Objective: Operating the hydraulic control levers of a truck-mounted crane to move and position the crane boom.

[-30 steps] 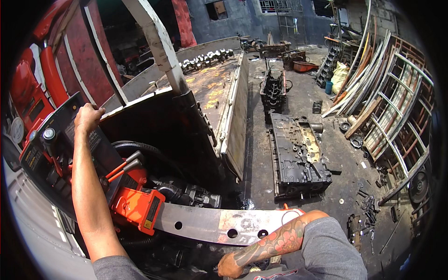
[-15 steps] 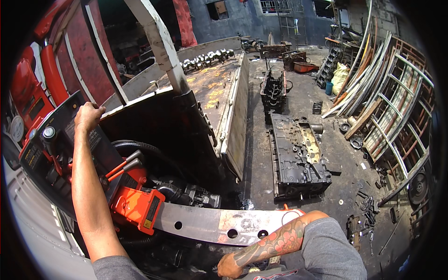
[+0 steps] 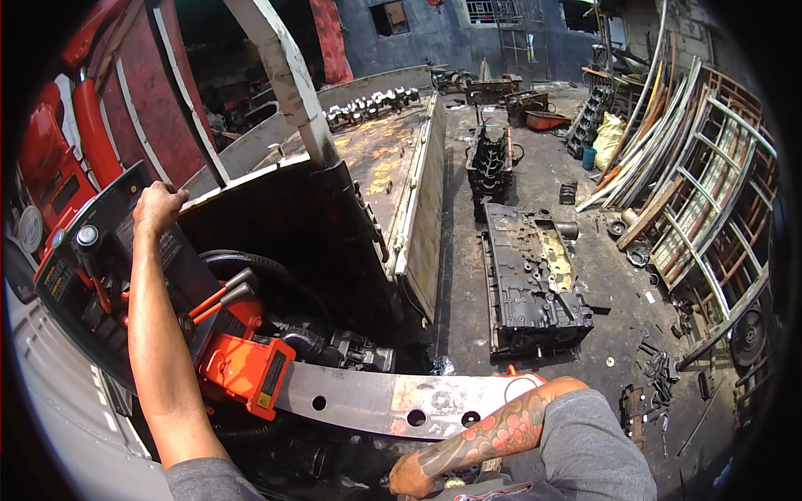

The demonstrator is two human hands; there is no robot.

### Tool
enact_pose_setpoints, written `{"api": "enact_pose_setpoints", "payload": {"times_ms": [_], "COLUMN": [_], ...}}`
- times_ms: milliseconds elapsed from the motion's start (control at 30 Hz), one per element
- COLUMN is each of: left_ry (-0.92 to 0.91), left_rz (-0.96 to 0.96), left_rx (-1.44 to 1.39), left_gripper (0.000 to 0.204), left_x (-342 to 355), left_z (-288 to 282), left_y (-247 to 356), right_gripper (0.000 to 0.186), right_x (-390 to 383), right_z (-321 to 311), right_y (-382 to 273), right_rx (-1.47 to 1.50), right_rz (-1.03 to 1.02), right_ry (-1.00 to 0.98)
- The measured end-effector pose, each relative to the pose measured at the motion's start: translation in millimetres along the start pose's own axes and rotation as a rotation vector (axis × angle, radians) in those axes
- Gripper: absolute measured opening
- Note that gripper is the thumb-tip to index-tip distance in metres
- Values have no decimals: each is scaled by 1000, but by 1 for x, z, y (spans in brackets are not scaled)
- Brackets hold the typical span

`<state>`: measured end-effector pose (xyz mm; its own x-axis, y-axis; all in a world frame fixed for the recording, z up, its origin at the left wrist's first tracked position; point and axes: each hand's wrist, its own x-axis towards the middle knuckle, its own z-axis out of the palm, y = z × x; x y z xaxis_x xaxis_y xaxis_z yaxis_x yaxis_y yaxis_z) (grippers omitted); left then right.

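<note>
- While the left hand point(image 3: 159, 209) bends over the upper edge of the black control panel point(image 3: 109, 217), fingers partly hidden; cannot tell whether its grip is closed on that edge.
- Panel: at far left, tilted, near two red levers point(image 3: 210, 304) with black handles.
- Right hand point(image 3: 409, 476): low, close to the body, near the holed metal beam point(image 3: 359, 401); fingers hidden, grip state cannot be told.
- Orange housing point(image 3: 238, 367) at beam's left end.
- Engine block point(image 3: 520, 288) on floor, right of truck bed point(image 3: 368, 154).
</note>
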<state>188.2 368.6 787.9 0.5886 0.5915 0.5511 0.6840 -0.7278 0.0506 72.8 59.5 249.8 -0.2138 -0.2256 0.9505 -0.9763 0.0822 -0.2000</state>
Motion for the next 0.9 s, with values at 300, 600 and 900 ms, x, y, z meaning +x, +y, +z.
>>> {"api": "enact_pose_setpoints", "payload": {"times_ms": [300, 600, 900], "left_ry": [-9, -7, -13], "left_rz": [-3, -3, 1], "left_rx": [-6, -3, 2], "left_gripper": [41, 41, 41], "left_x": [0, 0, 2], "left_z": [-1, 0, 0], "left_y": [0, 0, -1], "right_gripper": [27, 28, 30], "right_x": [7, 13, 18], "right_z": [0, -1, -2], "right_y": [-1, -2, -2], "right_rx": [-23, -45, -71], "right_rz": [-5, -10, -15], "right_ry": [6, 11, 13]}}
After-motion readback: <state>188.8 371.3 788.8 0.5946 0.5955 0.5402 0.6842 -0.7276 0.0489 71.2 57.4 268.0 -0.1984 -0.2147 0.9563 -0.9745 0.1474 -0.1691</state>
